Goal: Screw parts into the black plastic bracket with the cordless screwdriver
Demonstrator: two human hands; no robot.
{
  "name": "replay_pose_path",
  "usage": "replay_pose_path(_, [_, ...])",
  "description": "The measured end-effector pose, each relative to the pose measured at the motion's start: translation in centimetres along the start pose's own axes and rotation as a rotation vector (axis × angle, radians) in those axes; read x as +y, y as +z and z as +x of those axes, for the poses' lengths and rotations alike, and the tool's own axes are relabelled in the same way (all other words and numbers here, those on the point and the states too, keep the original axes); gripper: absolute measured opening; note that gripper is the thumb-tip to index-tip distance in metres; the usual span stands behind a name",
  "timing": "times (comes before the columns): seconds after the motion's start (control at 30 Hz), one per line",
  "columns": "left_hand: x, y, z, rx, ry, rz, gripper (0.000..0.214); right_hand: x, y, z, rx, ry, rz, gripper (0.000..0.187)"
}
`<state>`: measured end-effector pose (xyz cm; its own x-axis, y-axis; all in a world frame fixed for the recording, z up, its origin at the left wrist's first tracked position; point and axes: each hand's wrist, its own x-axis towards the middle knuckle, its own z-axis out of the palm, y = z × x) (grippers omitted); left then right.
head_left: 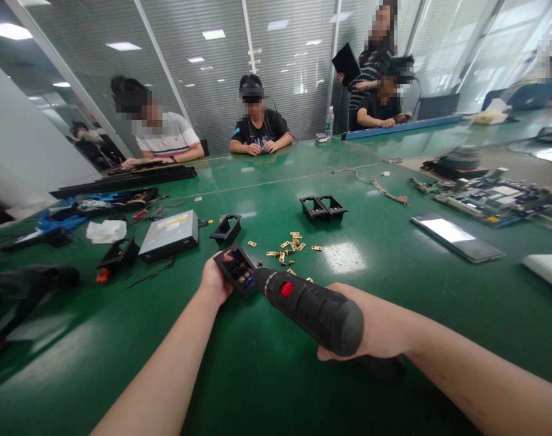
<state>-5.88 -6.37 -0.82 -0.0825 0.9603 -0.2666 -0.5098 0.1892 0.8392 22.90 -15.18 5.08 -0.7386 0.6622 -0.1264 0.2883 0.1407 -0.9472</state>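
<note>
My left hand (pixel 216 280) grips a black plastic frame (pixel 236 270) by its left side, tilted up off the table. Small brass pieces show inside the frame. In my right hand (pixel 375 318) is a black cordless screwdriver (pixel 309 309) with a red switch, its nose pointing left at the frame. Whether its tip touches the frame I cannot tell. Just beyond the tool lie several small brass plates (pixel 294 245) and some screws. Another black frame (pixel 226 229) stands behind the held one, and a joined pair of black frames (pixel 322 208) sits further back.
A silver disc drive (pixel 170 235) and another black frame (pixel 118 253) lie to the left. On the right are a phone (pixel 456 236) and a circuit board assembly (pixel 498 194). Several people sit or stand across the green table (pixel 266 387). A water bottle (pixel 329 122) stands far back.
</note>
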Motion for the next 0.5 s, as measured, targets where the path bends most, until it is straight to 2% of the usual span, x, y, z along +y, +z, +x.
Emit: replay_pose_path(0.5, [-0.06,-0.14,0.05,-0.03,0.013,0.032,0.023,0.28,0.09,0.14,0.002,-0.03,-0.026,0.028])
